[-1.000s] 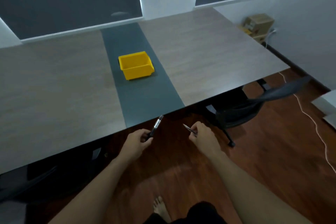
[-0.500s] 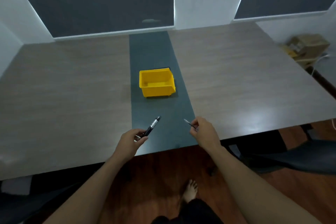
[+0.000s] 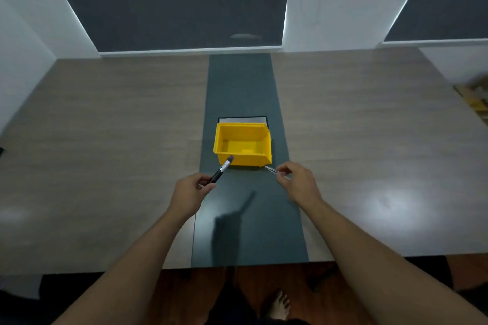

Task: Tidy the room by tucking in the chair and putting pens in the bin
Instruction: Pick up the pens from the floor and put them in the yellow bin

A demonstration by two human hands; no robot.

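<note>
A yellow bin [image 3: 266,140] stands on the dark centre strip [image 3: 240,87] of the long wooden table [image 3: 105,140], its inside bare. My left hand [image 3: 188,194] grips a black pen with a silver band [image 3: 221,169], whose tip points up at the bin's near left corner. My right hand [image 3: 298,182] pinches a thin silver pen [image 3: 272,169], with its tip just off the bin's near right corner. Both hands hover over the strip, just short of the bin. The chair is out of view.
A grey flap [image 3: 243,120] is set into the strip right behind the bin. Cardboard boxes [image 3: 475,97] sit past the table's right end. The near table edge crosses below my forearms, with the wooden floor and my bare foot [image 3: 278,306] under it.
I have stepped up to the table and faced it squarely. Both hands carried their pens forward from off the near edge to just in front of the bin. The chair has left the view.
</note>
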